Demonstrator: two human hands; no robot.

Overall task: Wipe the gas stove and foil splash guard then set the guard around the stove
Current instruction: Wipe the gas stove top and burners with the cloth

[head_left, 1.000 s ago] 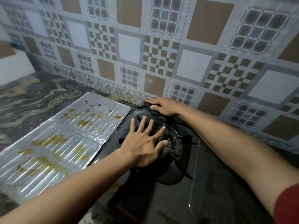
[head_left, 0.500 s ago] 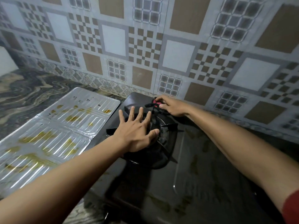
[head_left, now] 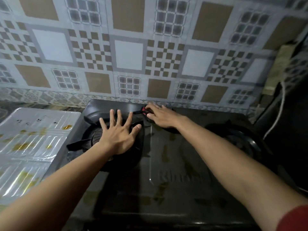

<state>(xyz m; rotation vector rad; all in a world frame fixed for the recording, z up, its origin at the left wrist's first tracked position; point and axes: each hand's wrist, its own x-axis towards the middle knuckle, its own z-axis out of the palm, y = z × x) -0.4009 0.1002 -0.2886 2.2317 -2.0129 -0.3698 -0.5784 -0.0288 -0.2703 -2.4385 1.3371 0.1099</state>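
On top of the black glass gas stove (head_left: 175,164) w/ yellow-brown grease spots, our left hand (head_left: 119,135) lies flat on the dark round burner grate (head_left: 86,139), fingers spread wide, holding nothing. Our right hand (head_left: 162,116) is at the back of the stove, near the brown & white patterned wall tiles (head_left: 128,52). Its fingers press down on a small black-and-red cloth (head_left: 143,112); we can't tell if they grip it or just push. Left of the stove, right beside it, the shiny silver foil splash guard (head_left: 33,144) lies flat on the swirly marble counter (head_left: 10,107), w/ yellow grease stains on it. It isn't up around the stove yet. At right, another dark burner (head_left: 241,139) & a white cable (head_left: 276,114).
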